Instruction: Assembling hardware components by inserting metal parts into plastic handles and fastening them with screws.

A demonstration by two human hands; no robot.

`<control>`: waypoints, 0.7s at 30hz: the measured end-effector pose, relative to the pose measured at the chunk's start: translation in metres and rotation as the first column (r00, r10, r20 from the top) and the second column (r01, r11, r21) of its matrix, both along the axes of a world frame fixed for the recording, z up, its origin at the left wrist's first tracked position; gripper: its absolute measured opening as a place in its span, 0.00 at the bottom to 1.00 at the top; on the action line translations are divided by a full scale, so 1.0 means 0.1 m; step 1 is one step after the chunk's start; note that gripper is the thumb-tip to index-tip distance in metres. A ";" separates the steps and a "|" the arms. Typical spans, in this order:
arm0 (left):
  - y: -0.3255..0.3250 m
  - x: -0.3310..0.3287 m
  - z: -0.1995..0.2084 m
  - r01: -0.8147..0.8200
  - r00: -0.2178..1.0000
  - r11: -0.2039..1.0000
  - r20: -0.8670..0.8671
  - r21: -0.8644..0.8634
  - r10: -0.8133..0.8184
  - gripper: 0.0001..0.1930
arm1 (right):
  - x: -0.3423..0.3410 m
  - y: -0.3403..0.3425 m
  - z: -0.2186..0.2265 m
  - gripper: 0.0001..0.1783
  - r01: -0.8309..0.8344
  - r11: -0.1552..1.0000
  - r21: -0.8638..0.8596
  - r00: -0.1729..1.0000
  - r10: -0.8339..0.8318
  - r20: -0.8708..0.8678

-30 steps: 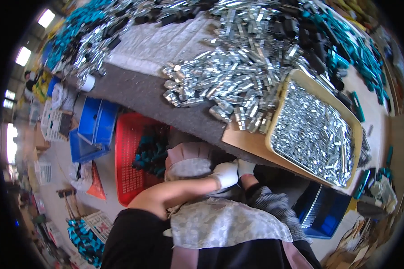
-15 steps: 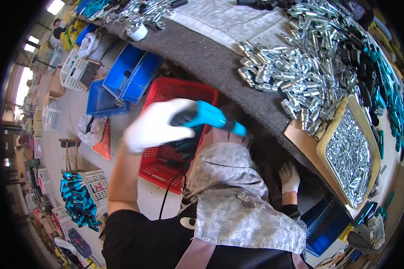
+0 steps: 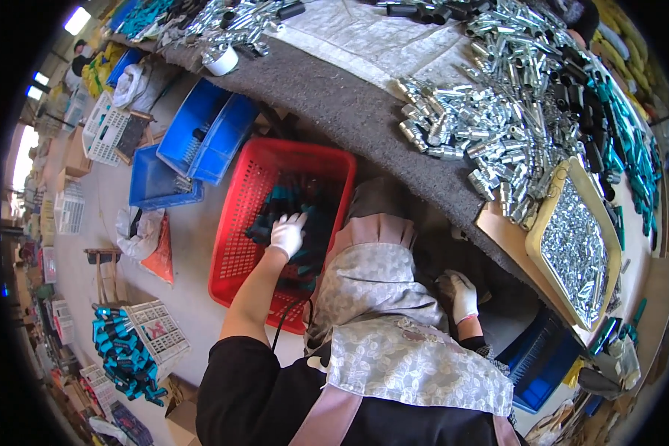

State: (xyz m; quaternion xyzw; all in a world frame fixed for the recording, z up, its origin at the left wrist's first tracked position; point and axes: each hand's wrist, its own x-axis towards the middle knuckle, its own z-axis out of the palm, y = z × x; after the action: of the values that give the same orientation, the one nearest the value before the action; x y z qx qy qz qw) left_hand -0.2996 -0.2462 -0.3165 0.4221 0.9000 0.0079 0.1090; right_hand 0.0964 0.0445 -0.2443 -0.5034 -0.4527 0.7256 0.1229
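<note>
My left hand (image 3: pixel 287 236), in a white glove, is down inside the red plastic basket (image 3: pixel 229 227). Its fingers are apart, over a pile of teal-and-black tool handles (image 3: pixel 281 199); I see nothing gripped in it. My right hand (image 3: pixel 464 296), gloved too, rests beside my apron-covered lap, under the edge of the workbench (image 3: pixel 394 137). Its fingers are loosely bent and partly in shadow, with no object visible in them.
Shiny metal fittings (image 3: pixel 490 130) are heaped on the bench, near a yellow-rimmed tray (image 3: pixel 531 249) of small metal parts. Blue bins (image 3: pixel 234 130) stand beyond the basket. More teal-and-black handles (image 3: pixel 123 349) lie by a white crate (image 3: pixel 158 327) on the left.
My left hand has swung down into the red basket, and the teal-and-black handle it held is no longer in its grip. My right hand has shifted slightly toward my lap, its fingers more bent.
</note>
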 end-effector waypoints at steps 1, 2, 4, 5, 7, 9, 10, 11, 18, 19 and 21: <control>0.10 0.01 -0.02 -0.054 0.996 0.998 0.070 -0.036 0.057 0.26 | 0.04 -0.01 0.04 0.16 0.027 1.000 0.005 1.000 -0.027 -0.001; 0.19 0.00 -0.01 -0.106 0.984 0.991 0.134 -0.078 0.116 0.26 | 0.06 -0.02 0.07 0.15 0.052 0.999 0.010 0.999 -0.052 -0.006; 0.15 -0.08 0.05 -0.070 0.987 0.993 0.136 -0.094 0.083 0.26 | 0.01 -0.06 0.16 0.15 0.024 0.999 0.025 1.000 -0.024 0.006; 0.26 -0.12 0.15 -0.028 0.976 0.991 0.209 -0.131 0.055 0.25 | 0.02 -0.03 0.21 0.14 -0.005 0.999 0.037 0.999 0.004 0.032; 0.46 -0.23 0.47 0.041 0.931 0.972 0.361 -0.231 0.047 0.23 | -0.15 0.03 0.57 0.15 -0.219 0.962 0.163 0.976 0.213 0.053; 0.71 -0.31 0.99 0.226 0.876 0.974 0.437 -0.001 -0.203 0.22 | -0.37 0.10 1.26 0.15 -0.389 0.875 0.288 0.916 0.401 0.017; 0.82 -0.31 1.29 0.286 0.839 0.945 0.435 0.159 -0.327 0.22 | -0.44 0.15 1.54 0.16 -0.457 0.796 0.398 0.871 0.491 0.019; 1.05 -0.20 1.81 0.335 0.819 0.911 0.402 0.242 -0.408 0.19 | -0.51 0.19 1.85 0.16 -0.465 0.772 0.434 0.855 0.519 -0.008; 2.18 0.27 3.70 0.431 0.631 0.644 0.299 0.632 -0.716 0.17 | -0.91 0.66 3.23 0.12 -0.458 0.400 0.794 0.801 0.573 0.173; 2.37 0.25 3.74 0.492 0.643 0.607 0.210 0.624 -0.737 0.16 | -1.01 0.85 3.23 0.13 -0.434 0.307 0.847 0.814 0.536 0.222; 2.77 0.13 3.77 0.566 0.657 0.585 0.110 0.581 -0.746 0.18 | -1.25 1.29 3.23 0.14 -0.445 -0.075 0.892 0.840 0.308 0.446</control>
State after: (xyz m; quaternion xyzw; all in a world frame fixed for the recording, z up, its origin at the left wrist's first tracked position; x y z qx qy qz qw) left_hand -0.2868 0.0308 0.0601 0.7333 0.6062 0.2712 0.1457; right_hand -0.0290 0.1737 0.0784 -0.1688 -0.9454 0.1937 0.2004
